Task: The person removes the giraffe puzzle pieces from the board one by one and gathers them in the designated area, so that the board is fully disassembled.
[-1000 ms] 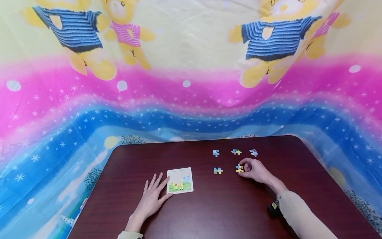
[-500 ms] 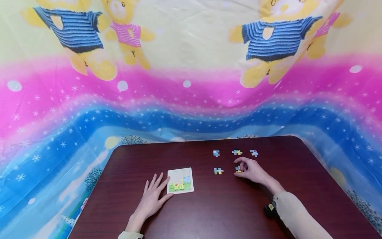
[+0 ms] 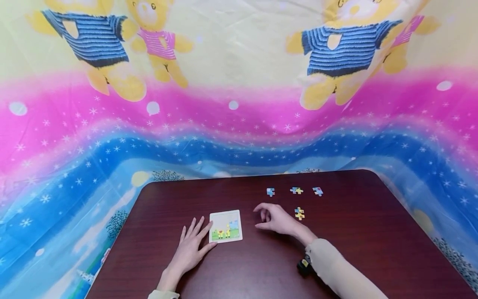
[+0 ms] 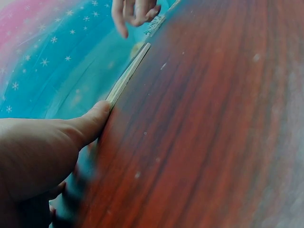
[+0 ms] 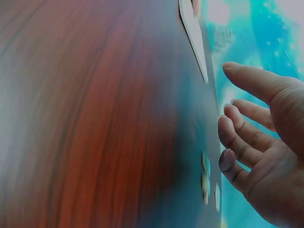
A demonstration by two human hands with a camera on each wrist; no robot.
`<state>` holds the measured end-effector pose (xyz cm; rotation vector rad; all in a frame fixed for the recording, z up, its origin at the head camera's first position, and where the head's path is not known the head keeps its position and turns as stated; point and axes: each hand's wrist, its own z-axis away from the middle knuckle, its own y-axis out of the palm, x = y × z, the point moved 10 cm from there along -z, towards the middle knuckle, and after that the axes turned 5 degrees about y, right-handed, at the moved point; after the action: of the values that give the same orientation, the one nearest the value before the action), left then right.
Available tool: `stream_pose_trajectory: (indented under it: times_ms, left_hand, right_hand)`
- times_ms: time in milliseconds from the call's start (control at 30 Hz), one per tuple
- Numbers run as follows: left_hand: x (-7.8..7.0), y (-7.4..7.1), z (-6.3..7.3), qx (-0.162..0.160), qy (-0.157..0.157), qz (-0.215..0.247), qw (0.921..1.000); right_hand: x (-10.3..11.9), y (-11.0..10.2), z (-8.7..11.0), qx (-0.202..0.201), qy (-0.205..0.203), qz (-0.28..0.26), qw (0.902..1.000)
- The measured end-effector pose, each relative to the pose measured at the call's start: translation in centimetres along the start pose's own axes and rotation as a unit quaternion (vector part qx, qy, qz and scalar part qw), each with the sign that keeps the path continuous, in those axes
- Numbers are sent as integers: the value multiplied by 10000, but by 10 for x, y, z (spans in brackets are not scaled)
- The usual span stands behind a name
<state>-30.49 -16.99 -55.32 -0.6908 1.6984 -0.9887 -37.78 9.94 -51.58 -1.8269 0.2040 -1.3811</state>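
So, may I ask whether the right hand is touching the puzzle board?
No, the right hand is apart from the puzzle board, with tabletop showing between them.

I can't tell whether this is a home or a studio: printed cloth (image 3: 235, 54) hangs behind the counter (image 3: 242, 268) and along its sides, closing off the view. Bears (image 3: 98, 41) in striped shirts and white snowflakes (image 3: 45, 198) lend a nursery look; the counter is plain dark wood-grain.

Bright head view; hazy wrist views; sheen on tabletop (image 4: 204, 123).
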Motion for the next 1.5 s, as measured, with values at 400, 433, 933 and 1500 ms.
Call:
stream_pose_trajectory:
  times_ms: [400,433,933,1500]
  left_hand:
    - [2,2,-1,91,-56,15,9999]
    - [2,2,-1,99,-55,1,9999]
    - [2,0,0,-351,350,102,9987]
    - [0,0,0,-96,82,-8,9999]
  right_hand:
    - [30,58,-35,351,-133,-99,9992]
    - [29,62,-37,359,-161,-60,9992]
    - [-15,92,-57,-214,8,608,9979]
    - [6,84,-45,-264,50,27,9996]
